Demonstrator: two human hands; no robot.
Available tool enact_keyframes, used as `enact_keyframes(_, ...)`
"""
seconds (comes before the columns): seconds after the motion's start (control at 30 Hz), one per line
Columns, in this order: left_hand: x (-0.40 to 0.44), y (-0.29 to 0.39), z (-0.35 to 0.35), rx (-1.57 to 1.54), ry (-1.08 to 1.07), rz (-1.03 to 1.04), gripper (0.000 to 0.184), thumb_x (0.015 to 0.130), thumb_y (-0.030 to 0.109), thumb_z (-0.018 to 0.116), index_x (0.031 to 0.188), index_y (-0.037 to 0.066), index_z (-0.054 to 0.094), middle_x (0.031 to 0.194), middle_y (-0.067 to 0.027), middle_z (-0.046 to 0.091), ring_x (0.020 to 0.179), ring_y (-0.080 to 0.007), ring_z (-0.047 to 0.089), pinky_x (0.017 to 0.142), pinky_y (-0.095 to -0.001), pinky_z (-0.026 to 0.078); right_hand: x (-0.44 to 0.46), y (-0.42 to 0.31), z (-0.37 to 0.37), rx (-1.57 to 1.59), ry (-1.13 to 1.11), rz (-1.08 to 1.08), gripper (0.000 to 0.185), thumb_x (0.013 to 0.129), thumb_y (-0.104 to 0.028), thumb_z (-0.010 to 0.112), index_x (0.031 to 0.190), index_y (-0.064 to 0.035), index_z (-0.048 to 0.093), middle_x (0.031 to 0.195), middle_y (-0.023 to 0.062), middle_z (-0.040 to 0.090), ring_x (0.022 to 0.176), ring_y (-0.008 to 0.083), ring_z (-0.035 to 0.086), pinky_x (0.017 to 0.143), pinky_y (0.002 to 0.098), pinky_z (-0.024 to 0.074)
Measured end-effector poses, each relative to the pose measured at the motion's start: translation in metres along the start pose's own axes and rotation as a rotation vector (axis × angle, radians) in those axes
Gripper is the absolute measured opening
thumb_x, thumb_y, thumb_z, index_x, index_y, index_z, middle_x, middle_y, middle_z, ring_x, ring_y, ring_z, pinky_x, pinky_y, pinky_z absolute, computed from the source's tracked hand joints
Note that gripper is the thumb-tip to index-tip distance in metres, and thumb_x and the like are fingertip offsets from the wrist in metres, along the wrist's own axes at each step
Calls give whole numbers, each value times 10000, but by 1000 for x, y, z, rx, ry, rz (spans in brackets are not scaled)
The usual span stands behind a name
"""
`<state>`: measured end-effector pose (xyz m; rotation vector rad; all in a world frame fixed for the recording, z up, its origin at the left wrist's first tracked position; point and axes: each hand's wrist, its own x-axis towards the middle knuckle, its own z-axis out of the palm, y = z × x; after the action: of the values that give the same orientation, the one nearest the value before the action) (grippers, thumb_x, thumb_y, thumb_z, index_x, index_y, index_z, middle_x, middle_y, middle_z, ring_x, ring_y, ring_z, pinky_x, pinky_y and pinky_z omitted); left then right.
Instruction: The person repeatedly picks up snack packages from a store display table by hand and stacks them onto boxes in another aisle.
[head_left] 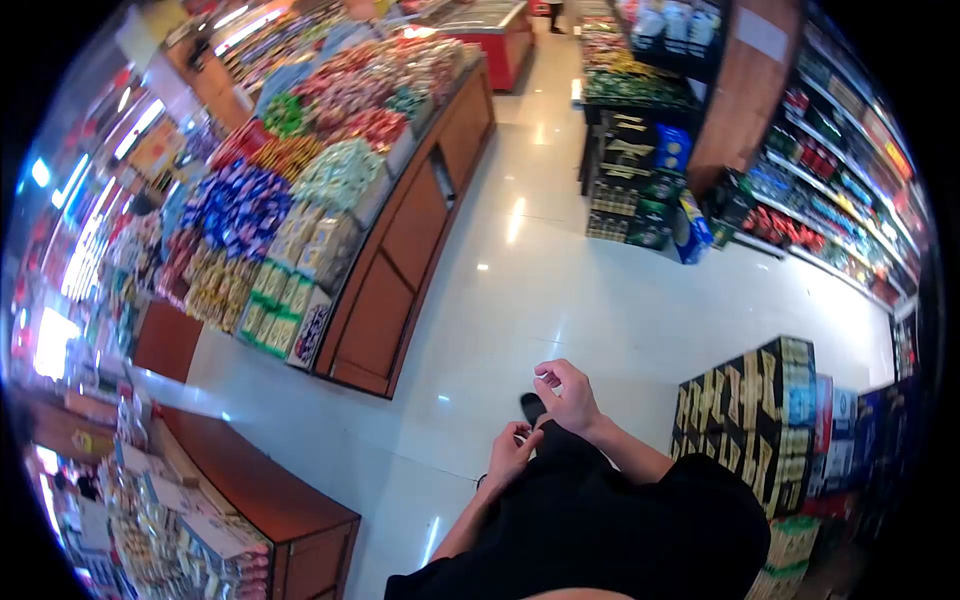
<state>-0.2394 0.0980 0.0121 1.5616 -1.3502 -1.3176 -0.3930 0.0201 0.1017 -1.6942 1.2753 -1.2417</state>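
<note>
Both of my hands are in front of my body, above the pale tiled floor (470, 290). My right hand (570, 397) is the farther forward, with its fingers loosely bent and a gap between the fingertips. Nothing shows in it. My left hand (511, 453) is lower and closer to my dark clothing (600, 520). Its fingers are half curled and a little apart, and I see no object in them. The two hands do not touch each other. A dark shoe (531, 406) shows on the floor between and beyond them.
A wooden display stand (375, 320) piled with wrapped goods runs along the left. Another wooden counter (270, 455) stands at lower left. Stacked black-and-gold cartons (745, 415) rise close on my right. More boxes (635, 185) and shelves (830, 190) line the far right.
</note>
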Motion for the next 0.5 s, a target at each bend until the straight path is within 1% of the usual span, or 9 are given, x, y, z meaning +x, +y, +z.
enact_keyframes(0.03, 0, 5, -9, -27, 35, -20, 337, 841, 272, 723, 1000, 3, 597, 747, -41, 604, 632, -101, 525, 578, -263, 446, 11, 1, 17, 7, -52, -2, 176, 825, -52, 637, 985, 13, 603, 917, 141, 623, 765, 227, 646, 680, 314, 530)
enact_keyframes(0.1, 8, -11, -22, -19, 109, -62, 321, 843, 258, 721, 1000, 6, 597, 754, -42, 604, 659, -106, 535, 605, -257, 453, 32, 3, 51, 23, -157, -1, 184, 827, -64, 638, 991, 13, 603, 922, 140, 622, 766, 229, 645, 685, 317, 532)
enact_keyframes(0.13, 16, -16, -37, -61, 140, -64, 320, 846, 258, 718, 1000, 5, 597, 756, -44, 605, 664, -108, 536, 611, -257, 456, 43, 4, 70, 33, -196, 15, 180, 833, -76, 640, 987, 13, 612, 894, 124, 640, 766, 193, 641, 696, 297, 519)
enact_keyframes(0.23, 43, -32, -87, -133, 258, -97, 314, 855, 259, 707, 998, 1, 597, 764, -48, 606, 677, -112, 540, 628, -259, 464, 78, 11, 135, 92, -327, 18, 197, 828, -66, 644, 1006, 10, 608, 939, 128, 635, 765, 184, 639, 698, 283, 517)
enact_keyframes(0.3, 64, -44, -130, -111, 355, -153, 310, 861, 260, 699, 996, 0, 598, 767, -50, 607, 685, -112, 542, 635, -261, 469, 103, 14, 180, 93, -492, 59, 264, 831, -110, 642, 1062, 4, 585, 1006, 149, 621, 811, 222, 642, 734, 321, 520)
enact_keyframes(0.33, 77, -49, -150, -64, 390, -136, 313, 865, 264, 692, 997, -5, 603, 779, -54, 612, 690, -111, 545, 645, -269, 476, 122, 18, 202, 88, -570, 67, 298, 833, -133, 641, 1091, 1, 573, 1040, 159, 615, 833, 241, 643, 752, 339, 521)
enact_keyframes(0.43, 110, -51, -212, -70, 431, -186, 311, 867, 262, 689, 1009, -2, 608, 800, -62, 626, 694, -116, 555, 646, -271, 480, 167, 32, 268, -264, -773, -219, 450, 838, -234, 630, 1210, -17, 499, 1139, 198, 577, 951, 317, 621, 834, 416, 502)
enact_keyframes(0.47, 118, -44, -231, -27, 421, -209, 311, 869, 270, 686, 1016, 7, 609, 819, -64, 637, 689, -127, 563, 643, -268, 481, 192, 14, 276, -370, -1016, -145, 586, 836, -334, 616, 1304, -42, 420, 1199, 235, 547, 1086, 380, 558, 922, 476, 452)
enact_keyframes(0.5, 125, -38, -250, 16, 406, -238, 311, 871, 277, 683, 1024, 16, 610, 838, -65, 648, 684, -138, 571, 639, -266, 482, 212, 1, 288, -481, -1149, -160, 616, 826, -340, 638, 1323, -54, 415, 1230, 241, 532, 1123, 381, 541, 949, 455, 440)
